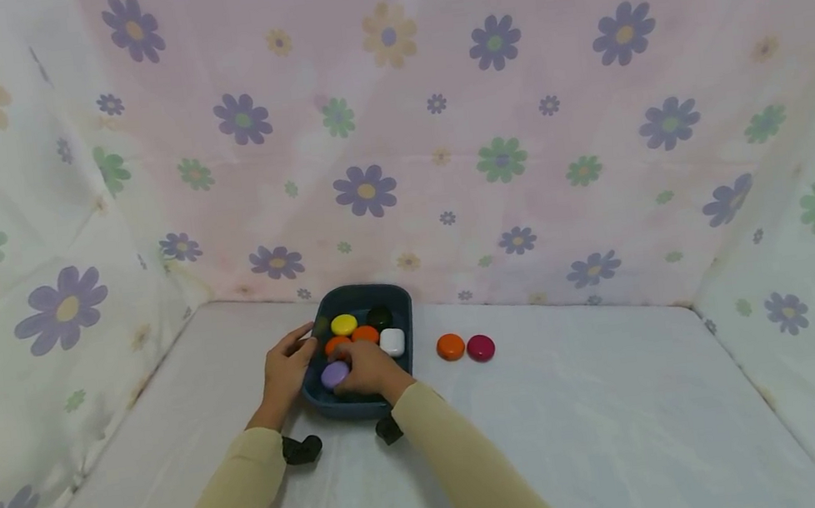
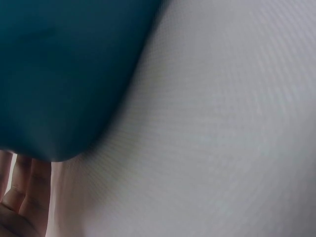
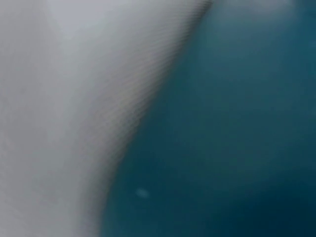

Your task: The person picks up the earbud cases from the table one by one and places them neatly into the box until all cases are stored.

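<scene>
A dark blue rectangular tray (image 1: 365, 410) with rounded corners holds several glossy, rounded pieces. My left hand (image 1: 286, 367) grips the tray's left side, fingers along its outer wall; some of those fingers show beneath the blue wall in the left wrist view. Inside the tray, my right hand (image 1: 366, 368) pinches a purple disc (image 1: 334, 375) near the front left corner. Beyond that hand lie a yellow disc (image 1: 343, 325), an orange disc (image 1: 365, 334), another orange disc (image 1: 337, 344), a black piece (image 1: 379, 317) and a white rounded square (image 1: 392, 342). The right hand hides part of the tray's floor.
An orange disc (image 1: 451, 347) and a dark red disc (image 1: 481, 348) lie side by side on the white table (image 1: 622, 414), right of the tray. Flowered cloth (image 1: 424, 135) stands behind and at both sides. Black wrist mounts (image 1: 301, 449) protrude below the sleeves.
</scene>
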`<state>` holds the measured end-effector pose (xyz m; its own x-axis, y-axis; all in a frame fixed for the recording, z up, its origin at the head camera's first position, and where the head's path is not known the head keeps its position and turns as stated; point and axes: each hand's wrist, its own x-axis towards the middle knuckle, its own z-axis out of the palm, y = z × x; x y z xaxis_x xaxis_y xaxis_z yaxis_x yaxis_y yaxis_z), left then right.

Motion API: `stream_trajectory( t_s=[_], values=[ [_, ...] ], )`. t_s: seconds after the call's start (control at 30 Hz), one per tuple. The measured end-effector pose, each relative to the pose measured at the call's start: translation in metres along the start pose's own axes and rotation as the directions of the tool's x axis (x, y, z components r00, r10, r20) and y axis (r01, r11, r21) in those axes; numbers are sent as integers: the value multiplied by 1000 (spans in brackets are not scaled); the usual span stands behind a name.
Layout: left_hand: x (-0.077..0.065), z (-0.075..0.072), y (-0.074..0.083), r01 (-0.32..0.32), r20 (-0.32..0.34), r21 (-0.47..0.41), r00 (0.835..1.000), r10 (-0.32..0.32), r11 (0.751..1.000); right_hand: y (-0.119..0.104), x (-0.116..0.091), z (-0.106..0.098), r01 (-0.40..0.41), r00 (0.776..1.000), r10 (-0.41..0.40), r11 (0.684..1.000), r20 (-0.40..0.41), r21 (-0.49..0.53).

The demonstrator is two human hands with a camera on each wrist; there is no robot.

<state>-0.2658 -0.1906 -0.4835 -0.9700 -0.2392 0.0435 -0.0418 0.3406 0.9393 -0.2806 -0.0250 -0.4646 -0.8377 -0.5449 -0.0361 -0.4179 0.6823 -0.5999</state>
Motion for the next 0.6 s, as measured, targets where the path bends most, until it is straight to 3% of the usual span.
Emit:
stream_trajectory(
  t_s=[0.4,0.6],
  values=[
    [1,1,1,-7,-16,3,1000,7,1000,3,-1,-1,-23,999,27,994,-40,105],
    [0,0,2,7,-8,8,1000,-7,1000,2,-1,-2,-27,997,33,996,-69,80]
  ],
)
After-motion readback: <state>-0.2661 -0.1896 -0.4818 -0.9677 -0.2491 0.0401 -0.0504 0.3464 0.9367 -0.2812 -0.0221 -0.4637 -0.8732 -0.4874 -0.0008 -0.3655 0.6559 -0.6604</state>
